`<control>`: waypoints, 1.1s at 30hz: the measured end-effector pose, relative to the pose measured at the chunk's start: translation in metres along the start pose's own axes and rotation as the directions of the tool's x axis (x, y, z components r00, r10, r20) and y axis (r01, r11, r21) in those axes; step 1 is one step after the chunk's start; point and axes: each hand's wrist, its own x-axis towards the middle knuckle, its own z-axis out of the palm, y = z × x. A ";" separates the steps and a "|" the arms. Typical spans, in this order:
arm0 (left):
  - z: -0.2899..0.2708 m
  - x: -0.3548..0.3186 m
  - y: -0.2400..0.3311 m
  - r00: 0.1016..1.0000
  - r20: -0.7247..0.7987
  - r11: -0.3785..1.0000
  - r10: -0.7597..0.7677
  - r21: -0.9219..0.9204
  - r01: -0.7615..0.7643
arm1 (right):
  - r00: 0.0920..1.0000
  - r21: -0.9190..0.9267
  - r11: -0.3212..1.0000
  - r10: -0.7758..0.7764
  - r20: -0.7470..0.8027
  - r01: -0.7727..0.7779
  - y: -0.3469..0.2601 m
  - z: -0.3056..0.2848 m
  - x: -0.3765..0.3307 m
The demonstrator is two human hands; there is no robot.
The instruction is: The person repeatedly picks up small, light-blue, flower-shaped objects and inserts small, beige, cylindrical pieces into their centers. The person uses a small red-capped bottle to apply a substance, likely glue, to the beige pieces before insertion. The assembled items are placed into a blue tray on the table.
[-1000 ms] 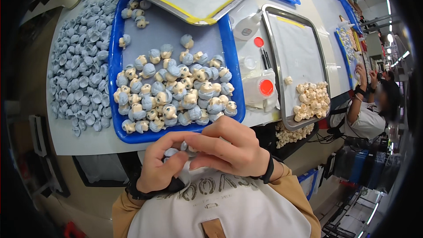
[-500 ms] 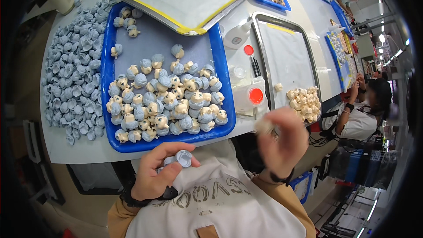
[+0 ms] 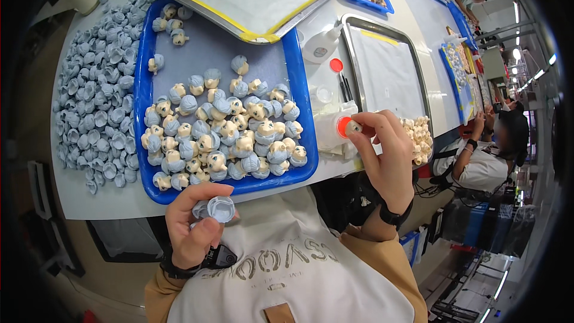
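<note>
Doll-face (image 3: 354,127), one, right hand (image 3: 388,157); left hand (image 3: 188,233), two-plus caps (image 3: 222,210)

I'm in a toy workshop here: heaped hair shells (image 3: 98,96), massed doll heads (image 3: 216,161), co-workers (image 3: 481,166) along this long table (image 3: 409,18).

The blue tray (image 3: 303,101) looks glossy plastic, the shells (image 3: 98,104) matt, the white garment (image 3: 281,239) cloth.
</note>
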 end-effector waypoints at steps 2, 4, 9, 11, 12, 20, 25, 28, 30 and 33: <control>0.000 0.000 0.004 0.999 -0.008 0.999 -0.051 -0.009 0.051 | 1.000 -0.015 1.000 -0.003 0.005 0.003 0.002 -0.002 -0.001; -0.001 0.000 0.003 0.999 -0.016 0.999 -0.035 0.016 0.035 | 1.000 -0.008 1.000 0.002 -0.001 -0.002 0.001 -0.001 -0.002; 0.002 0.000 0.002 0.999 -0.032 1.000 -0.022 -0.008 0.022 | 0.999 -0.045 0.999 -0.012 -0.040 0.010 0.001 -0.001 -0.007; 0.002 -0.001 0.000 1.000 -0.017 1.000 0.023 -0.010 -0.023 | 0.998 -0.050 0.999 -0.005 -0.059 0.002 0.000 -0.002 -0.012; 0.001 0.000 -0.002 0.999 0.024 0.998 0.043 0.035 -0.044 | 0.995 -0.024 1.000 -0.013 -0.103 0.010 0.000 0.001 -0.015; 0.007 0.007 0.001 0.979 0.162 0.922 0.124 0.346 -0.174 | 0.930 0.636 0.692 -0.349 -0.120 0.341 -0.054 0.024 -0.024; 0.013 0.005 0.008 0.966 0.172 0.866 0.192 0.434 -0.249 | 0.911 0.599 0.730 -0.413 0.004 0.329 -0.064 0.031 -0.017; 0.008 0.006 0.006 0.957 0.233 0.862 0.171 0.435 -0.260 | 0.883 0.581 0.744 -0.461 0.087 0.331 -0.060 0.031 -0.014; 0.008 0.007 0.006 0.957 0.245 0.862 0.153 0.441 -0.251 | 0.877 0.596 0.736 -0.468 0.109 0.319 -0.058 0.030 -0.016; 0.010 0.006 0.007 0.960 0.261 0.878 0.104 0.430 -0.212 | 0.866 0.636 0.723 -0.471 0.168 0.269 -0.054 0.027 -0.017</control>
